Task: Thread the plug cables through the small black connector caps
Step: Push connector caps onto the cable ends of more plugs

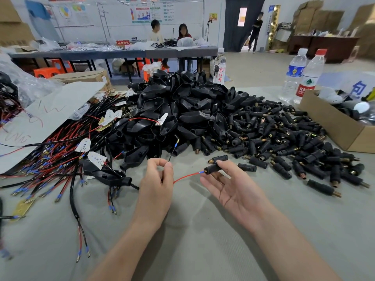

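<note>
Two hands meet low in the middle of the frame over the grey bench [192, 230]. The left hand [156, 183] pinches a thin black wire [172, 152], its tip pointing up, and a red wire [186, 175]. The red wire's blue-sleeved tip meets the brass end of a small black connector cap [213, 169], which the right hand [229, 187] grips between thumb and forefinger, its other fingers loose. Further back on the right lies a heap of similar caps [284, 142], and behind it a mound of black plug shells [182, 102].

Single wide-angle view from the wearer's head, facing forward and down over the grey table [192, 230], left hand [157, 185] and right hand [231, 187] close beneath, far workbench [113, 53] across the room beyond.
</note>
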`<state>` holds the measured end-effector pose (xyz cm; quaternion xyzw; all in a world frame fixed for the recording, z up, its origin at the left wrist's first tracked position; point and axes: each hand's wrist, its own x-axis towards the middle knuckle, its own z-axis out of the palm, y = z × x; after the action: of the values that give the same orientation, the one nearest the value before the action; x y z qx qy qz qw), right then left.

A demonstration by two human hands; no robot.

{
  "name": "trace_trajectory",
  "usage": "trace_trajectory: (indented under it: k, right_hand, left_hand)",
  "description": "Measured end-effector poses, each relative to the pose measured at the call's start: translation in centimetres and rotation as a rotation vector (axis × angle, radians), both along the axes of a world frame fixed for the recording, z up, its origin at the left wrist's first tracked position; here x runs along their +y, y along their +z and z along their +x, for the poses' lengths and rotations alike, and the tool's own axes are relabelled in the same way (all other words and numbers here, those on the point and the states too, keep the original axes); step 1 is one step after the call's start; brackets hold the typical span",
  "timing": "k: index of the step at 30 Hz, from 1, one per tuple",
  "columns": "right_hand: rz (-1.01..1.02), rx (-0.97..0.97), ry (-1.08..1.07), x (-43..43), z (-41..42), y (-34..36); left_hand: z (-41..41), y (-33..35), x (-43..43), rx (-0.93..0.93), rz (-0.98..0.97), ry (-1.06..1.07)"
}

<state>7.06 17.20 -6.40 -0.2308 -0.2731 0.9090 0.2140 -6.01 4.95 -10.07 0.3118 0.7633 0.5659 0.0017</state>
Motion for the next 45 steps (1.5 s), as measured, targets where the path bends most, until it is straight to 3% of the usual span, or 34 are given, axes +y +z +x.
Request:
trace_trajectory:
  k: [8, 14, 23, 28, 35, 40, 45]
  right_hand:
    - [0.053, 0.033, 0.031, -0.2, -0.1, -0.1]
    - [0.085, 0.039, 0.042, -0.2, -0.2, -0.5]
    - [0.132, 0.066, 0.112, -1.1, -0.7, -1.2]
    - [0.447, -0.081, 0.188, -2.1, -1.0, -2.0]
    - [0.439, -0.007, 0.191, -1.8, -0.9, -1.6]
    - [0.515, -0.049, 0.111, -1.0, -0.7, -1.4]
    - [0.605, -0.094, 0.049, 0.0, -0.2, -1.1]
  left_hand:
    - [0.1, 0.0, -0.2, 0.007, -0.011, 0.016]
    - [0.2, 0.0, -0.3, 0.112, -0.061, 0.065]
    - [0.5, 0.3, -0.3, 0.105, -0.023, -0.006]
    - [0.6, 0.5, -0.4, 0.093, 0.001, -0.003]
    - [0.6, 1.1, -0.5, -0.050, 0.094, -0.028]
    - [1.0, 2.0, -0.4, -0.194, 0.229, -0.096]
    - [0.7, 2.1, -0.6, -0.229, 0.215, -0.139]
